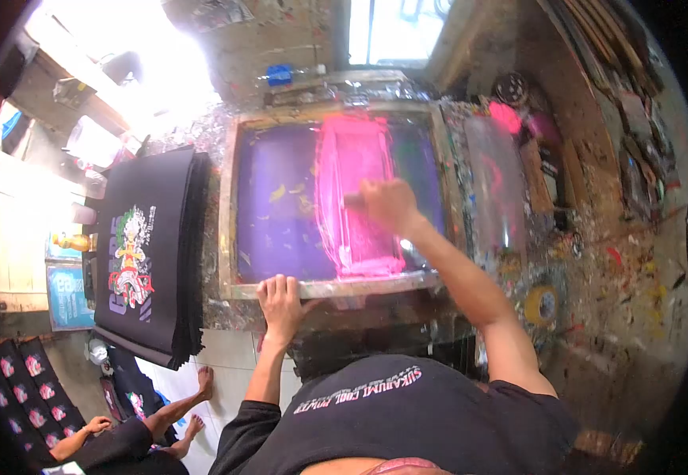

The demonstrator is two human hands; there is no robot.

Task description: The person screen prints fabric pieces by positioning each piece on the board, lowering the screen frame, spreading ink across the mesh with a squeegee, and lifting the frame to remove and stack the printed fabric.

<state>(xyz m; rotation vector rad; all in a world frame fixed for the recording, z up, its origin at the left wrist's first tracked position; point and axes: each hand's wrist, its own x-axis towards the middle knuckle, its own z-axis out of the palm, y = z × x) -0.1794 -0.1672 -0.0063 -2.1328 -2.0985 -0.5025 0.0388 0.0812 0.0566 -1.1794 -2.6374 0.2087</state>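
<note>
A wooden-framed printing screen point(227, 214) lies in front of me, its mesh purple. Bright pink ink point(357, 150) covers a band down its middle. Over the ink, my right hand point(390, 204) is closed round a dark handle or squeegee point(354, 203), slightly blurred. My left hand point(282, 305) rests at the frame's near edge, its fingers over the wood. Whether those fingers press on or grip the frame is visible only as contact from above; the thumb points right.
Left of the frame stands a stack of black printed fabric point(150, 245). A tape roll point(541, 305) lies at the right, below a clear sheet point(493, 182). Another person's hand point(98, 424) and bare feet show at lower left. A blue object point(279, 74) sits behind the frame.
</note>
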